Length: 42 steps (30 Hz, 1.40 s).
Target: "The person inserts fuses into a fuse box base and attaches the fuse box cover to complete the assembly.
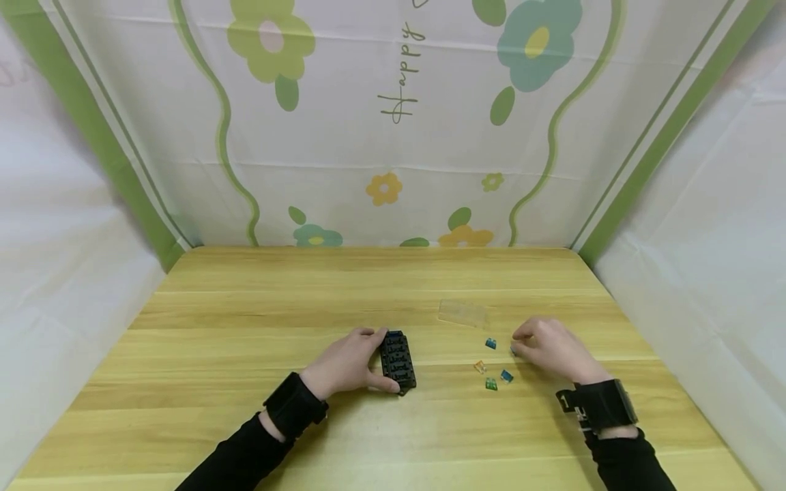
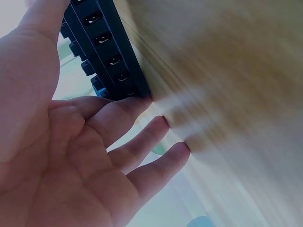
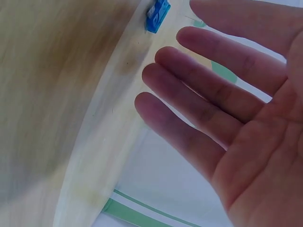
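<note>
White cloth backdrop printed with flowers (image 1: 465, 136), pale wood-grain table (image 1: 258, 310) below. My left hand (image 1: 345, 363) spans the black oblong plastic block with a row of slots (image 1: 398, 361) on the table, thumb at its near end, forefinger at its far end, gripping it; last two fingers extended, off the block. Something blue sits in its far end. My right hand (image 1: 552, 349) reaches down with fingers loosely extended, thumb apart, nothing held that I can see, just beside a small blue plastic piece (image 3: 157, 15). Near it: two more blue pieces (image 1: 506, 376), an orange translucent piece (image 1: 480, 367), a green translucent piece (image 1: 491, 384); clear flat plastic sheet (image 1: 463, 314) beyond. Step, I judge: bracing the block, reaching for a piece. Next move likely calls for a narrow fingertip pinch.
</note>
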Tool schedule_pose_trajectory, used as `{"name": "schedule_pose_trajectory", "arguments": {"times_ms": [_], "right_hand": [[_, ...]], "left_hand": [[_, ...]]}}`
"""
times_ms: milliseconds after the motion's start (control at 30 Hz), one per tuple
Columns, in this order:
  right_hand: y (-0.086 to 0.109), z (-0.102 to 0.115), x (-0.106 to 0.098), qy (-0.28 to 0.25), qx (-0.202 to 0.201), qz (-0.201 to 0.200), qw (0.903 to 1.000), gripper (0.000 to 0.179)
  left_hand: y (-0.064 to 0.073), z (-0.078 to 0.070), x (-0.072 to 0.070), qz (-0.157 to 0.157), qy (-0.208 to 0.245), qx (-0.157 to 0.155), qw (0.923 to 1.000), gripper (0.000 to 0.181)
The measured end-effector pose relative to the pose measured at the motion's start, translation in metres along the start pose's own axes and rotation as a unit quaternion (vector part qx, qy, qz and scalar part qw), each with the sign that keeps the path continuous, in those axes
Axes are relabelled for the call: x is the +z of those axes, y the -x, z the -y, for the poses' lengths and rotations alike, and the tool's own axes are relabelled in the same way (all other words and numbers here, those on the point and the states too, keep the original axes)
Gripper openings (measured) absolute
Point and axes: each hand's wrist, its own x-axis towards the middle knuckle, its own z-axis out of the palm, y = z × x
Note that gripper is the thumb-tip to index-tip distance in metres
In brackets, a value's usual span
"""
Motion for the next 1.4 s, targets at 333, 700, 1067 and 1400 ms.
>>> {"name": "schedule_pose_trajectory", "arguments": {"times_ms": [333,700,1067,1400], "right_hand": [[-0.0001,-0.0015,0.0017,-0.008,-0.001,0.027,0.9996,0.019],[0.0001,-0.0035,0.0027,-0.029,0.016,0.047,0.9984,0.017],[0.0016,-0.0030,-0.0009,-0.019,0.011,0.028,0.9994,0.006],[0.0038,-0.0043,-0.0001,-0.026,0.016,0.029,0.9991,0.005]], "left_hand": [[0.0003,-0.0002,-0.0011,0.000,-0.005,0.007,1.0000,0.108],[0.0002,-0.0013,-0.0033,0.000,-0.014,0.006,0.9999,0.107],[0.0000,-0.0016,-0.0021,0.000,-0.013,0.005,0.9999,0.108],[0.0008,-0.0014,0.0007,-0.002,-0.007,0.007,1.0000,0.108]]}}
